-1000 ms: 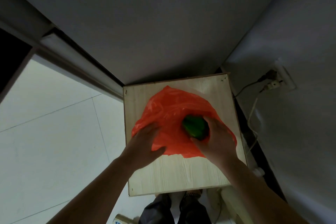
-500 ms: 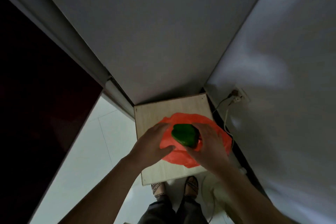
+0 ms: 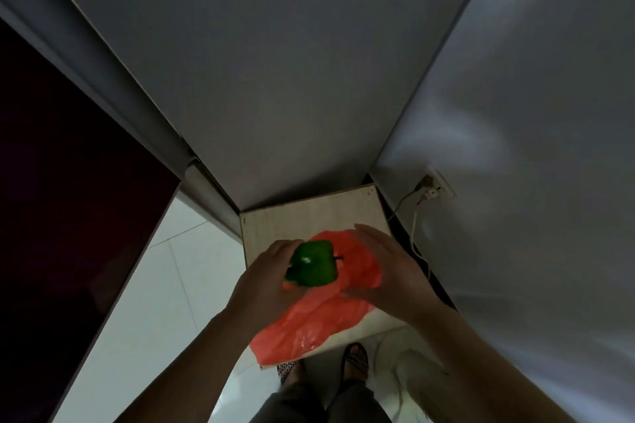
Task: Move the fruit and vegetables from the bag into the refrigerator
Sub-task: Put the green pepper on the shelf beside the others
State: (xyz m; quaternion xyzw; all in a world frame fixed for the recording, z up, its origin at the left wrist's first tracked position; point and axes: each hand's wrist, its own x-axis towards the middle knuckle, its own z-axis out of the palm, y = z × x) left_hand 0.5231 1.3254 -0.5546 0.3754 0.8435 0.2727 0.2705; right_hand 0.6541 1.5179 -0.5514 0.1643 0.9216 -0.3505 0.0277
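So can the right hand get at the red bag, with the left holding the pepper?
Probably yes: the open right hand is at the red bag, nothing between them; the left hand holds the pepper.

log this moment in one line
left hand: holds pepper above bag | right hand: open, at bag | bag: on table | pepper: out of bag, not yet stored

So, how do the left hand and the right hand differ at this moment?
The left hand grips the green pepper; the right hand holds nothing. The left hand's fingers are mostly hidden behind the pepper; the right hand's fingers show, straight. Both are close to the orange bag.
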